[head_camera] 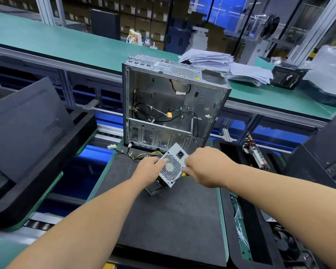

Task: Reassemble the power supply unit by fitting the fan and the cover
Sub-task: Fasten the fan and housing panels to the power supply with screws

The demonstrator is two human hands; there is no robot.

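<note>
- The PSU (170,167) stands tilted on the black mat (173,220), its grille face turned up toward the camera, between the two hands.
- The left hand (148,168) grips the left edge of the PSU, fingers curled on the grille, and steadies it.
- The right hand (206,167) is closed around a screwdriver (183,174) with a yellow handle; its tip goes toward the lower corner of the grille face, just under this hand.
- Judgement: the fan seems already fitted behind the grille and the cover seems in place, so the work is near the end, at the screws. How many screws are left I cannot tell.
- The PSU cables (142,155) lie loose on the mat, behind the left hand.
- An open PC case (163,105) stands upright just behind both hands, close to the PSU; it limits the space for the tool on that side.
- Paper stacks (231,66) lie well beyond the case, not in the way.
</note>
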